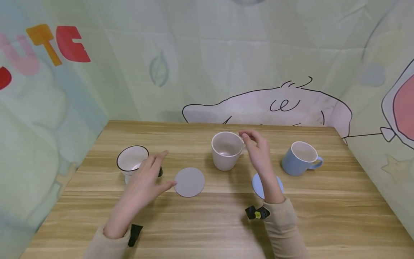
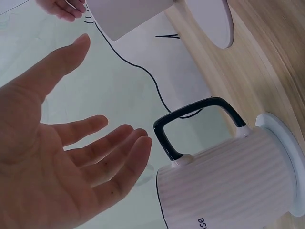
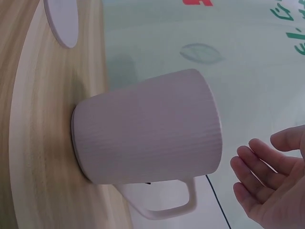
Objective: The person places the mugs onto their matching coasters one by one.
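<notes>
At the left of the table, my left hand (image 1: pixel 142 183) hovers with spread fingers beside a white mug (image 2: pixel 228 181) that has a dark rim and a black handle. That mug stands upright on a pale coaster (image 2: pixel 289 167). The left wrist view shows a gap between the fingers and the black handle. Near the middle stands a pale pinkish ribbed mug (image 1: pixel 223 162), upright on the wood. My right hand (image 1: pixel 258 151) is by its handle side, fingers loosely bent. In the right wrist view those fingers are apart from the mug and hold nothing.
A greyish-lilac round coaster (image 1: pixel 189 182) lies between the two mugs. To the right, a blue round coaster (image 1: pixel 257 185) is partly hidden by my right forearm, and a blue mug (image 1: pixel 292 163) stands behind it. A printed cloth (image 1: pixel 207 72) hangs along the table's back edge.
</notes>
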Tool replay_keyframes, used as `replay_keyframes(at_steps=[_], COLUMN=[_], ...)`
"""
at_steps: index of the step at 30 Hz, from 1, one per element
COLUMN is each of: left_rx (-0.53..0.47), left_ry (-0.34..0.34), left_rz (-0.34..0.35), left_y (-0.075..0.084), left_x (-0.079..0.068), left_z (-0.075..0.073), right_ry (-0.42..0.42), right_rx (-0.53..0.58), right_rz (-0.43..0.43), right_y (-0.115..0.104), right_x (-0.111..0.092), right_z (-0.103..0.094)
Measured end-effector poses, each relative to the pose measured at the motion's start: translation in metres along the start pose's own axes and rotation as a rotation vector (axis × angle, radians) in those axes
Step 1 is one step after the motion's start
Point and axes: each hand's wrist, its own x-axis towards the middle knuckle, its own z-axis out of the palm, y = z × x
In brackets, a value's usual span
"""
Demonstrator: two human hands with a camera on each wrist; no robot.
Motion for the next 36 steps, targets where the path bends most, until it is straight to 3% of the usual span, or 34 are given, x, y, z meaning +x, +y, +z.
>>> replay_keyframes(at_steps=[8, 16, 26, 36], left_rx=[0.022, 0.016, -0.029, -0.046], left_ry=[0.020, 0.019, -0.035, -0.055], left_rz=[0.067, 0.082, 0.086, 0.103], left_y=[-0.001, -0.001, 0.002, 0.004], left_x=[0.002, 0.002, 0.004, 0.006], left_z=[0.006, 0.010, 0.018, 0.028], right_ry=[0.022, 0.040, 0.039, -0.013], right_rx=[0.019, 0.043, 0.049, 0.007], right_rz=[0.060, 0.107, 0.118, 0.092], right_y=[0.014, 0.022, 0.031, 0.040], right_x=[0.005, 0.007, 0.012, 0.015], right_z=[-0.003, -0.005, -0.003, -0.002])
